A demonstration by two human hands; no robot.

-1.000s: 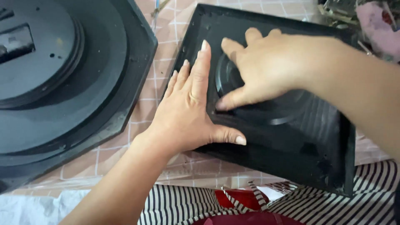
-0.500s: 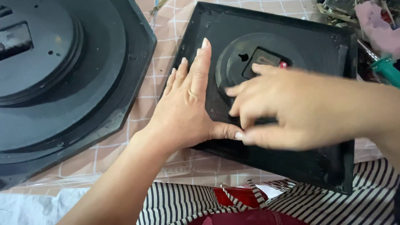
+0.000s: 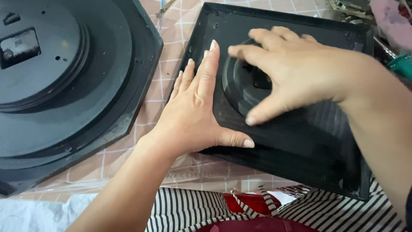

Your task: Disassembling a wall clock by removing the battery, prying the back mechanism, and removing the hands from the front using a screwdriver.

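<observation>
Our left hand (image 3: 193, 116) lies flat, fingers pressed together, on the square black clock back (image 3: 300, 141); our right hand (image 3: 300, 73), fingers spread, covers its round centre, beneath our fingertips.

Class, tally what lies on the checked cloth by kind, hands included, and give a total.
Black square clock back: 1
Black octagonal clock back: 1
Left hand: 1
Right hand: 1
Total: 4

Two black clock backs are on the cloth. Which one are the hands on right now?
The square clock back on the right: the left hand lies flat on its left edge, the right hand over its round centre. The octagonal clock back lies untouched on the left.
</observation>
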